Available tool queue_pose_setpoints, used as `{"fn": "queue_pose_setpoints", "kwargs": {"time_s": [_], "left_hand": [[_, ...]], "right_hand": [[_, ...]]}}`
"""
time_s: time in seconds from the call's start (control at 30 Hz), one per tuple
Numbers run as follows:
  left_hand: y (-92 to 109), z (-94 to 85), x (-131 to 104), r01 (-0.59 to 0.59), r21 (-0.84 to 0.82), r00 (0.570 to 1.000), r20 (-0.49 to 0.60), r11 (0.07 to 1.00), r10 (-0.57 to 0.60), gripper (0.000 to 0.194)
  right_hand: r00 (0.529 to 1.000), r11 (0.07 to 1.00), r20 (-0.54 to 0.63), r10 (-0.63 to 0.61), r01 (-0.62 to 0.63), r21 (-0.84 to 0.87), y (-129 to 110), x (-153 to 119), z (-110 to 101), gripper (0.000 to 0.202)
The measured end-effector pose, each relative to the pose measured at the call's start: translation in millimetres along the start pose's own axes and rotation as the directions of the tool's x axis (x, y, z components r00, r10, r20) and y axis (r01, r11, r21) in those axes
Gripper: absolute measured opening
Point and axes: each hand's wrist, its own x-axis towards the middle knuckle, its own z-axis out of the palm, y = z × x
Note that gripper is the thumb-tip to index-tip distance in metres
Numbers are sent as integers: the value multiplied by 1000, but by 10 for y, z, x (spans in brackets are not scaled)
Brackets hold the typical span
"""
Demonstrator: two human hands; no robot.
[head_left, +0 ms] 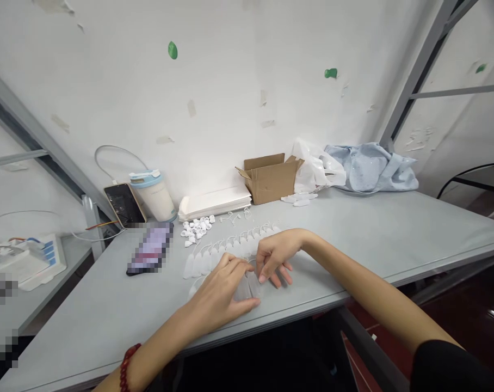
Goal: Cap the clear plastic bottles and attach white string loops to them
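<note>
Over a few flat translucent tabs [247,288] near the table's front, my left hand [224,288] rests palm down, its thumb and fingers stretched out on either side of them. My right hand [278,255] is just to the right, wrist bent, thumb and index finger pinched at the tabs' upper right. Whatever is in that pinch is too small to make out; its other fingers are loosely curled. Behind both hands runs a row of similar whitish tabs [206,261] with thin looped cords. My left hand partly covers more tabs.
Small white pieces [196,228] lie in a pile behind the row, near a stack of white sheets [216,201]. An open cardboard box [271,182], a plastic bag [316,169] and blue cloth [369,169] line the wall. Left stand a cup [155,196] and a phone [125,204].
</note>
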Motion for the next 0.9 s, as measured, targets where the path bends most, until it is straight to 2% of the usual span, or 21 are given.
{"fn": "queue_pose_setpoints", "kwargs": {"time_s": [0.23, 0.4, 0.47, 0.53, 0.57, 0.6, 0.67, 0.7, 0.77, 0.8, 0.83, 0.9], "left_hand": [[-8, 5, -19, 30, 31, 999, 19, 999, -30, 33], [-65, -53, -12, 15, 25, 1000, -3, 1000, -15, 36], [-122, -109, 32, 22, 36, 998, -51, 999, -20, 32], [-215, -173, 112, 47, 60, 991, -126, 997, -39, 25], [-278, -205, 167, 63, 76, 985, -167, 995, -50, 23], [-350, -236, 230, 87, 95, 976, -206, 992, -66, 20], [-523, -294, 377, 141, 133, 958, -267, 981, -101, 17], [-619, -321, 458, 165, 152, 954, -276, 975, -119, 16], [-809, -366, 625, 226, 205, 946, -281, 952, -164, 17], [-897, -383, 708, 258, 230, 941, -280, 938, -190, 18], [-974, -394, 791, 283, 254, 941, -259, 925, -217, 20], [-1092, -395, 949, 304, 275, 946, -199, 912, -256, 23]], "right_hand": [[999, 999, -11, -33, 33, -7, -18, -15, 23, 41], [998, 999, -33, -45, 45, 7, -5, -127, -32, 44], [993, 998, -103, -52, 56, 33, 13, -196, -85, 46], [958, 992, -270, -95, 115, 59, 52, -251, -152, 46], [917, 986, -379, -124, 156, 55, 82, -269, -192, 45], [856, 982, -495, -146, 187, 35, 120, -278, -235, 42], [690, 986, -707, -152, 159, -57, 219, -279, -335, 35], [588, 990, -797, -139, 80, -114, 279, -275, -389, 29], [355, 967, -926, -129, -161, -197, 408, -275, -500, 22], [273, 939, -952, -138, -269, -213, 473, -281, -551, 20], [230, 915, -962, -144, -339, -218, 534, -293, -598, 18], [221, 903, -965, -140, -372, -216, 638, -329, -671, 18]]}}
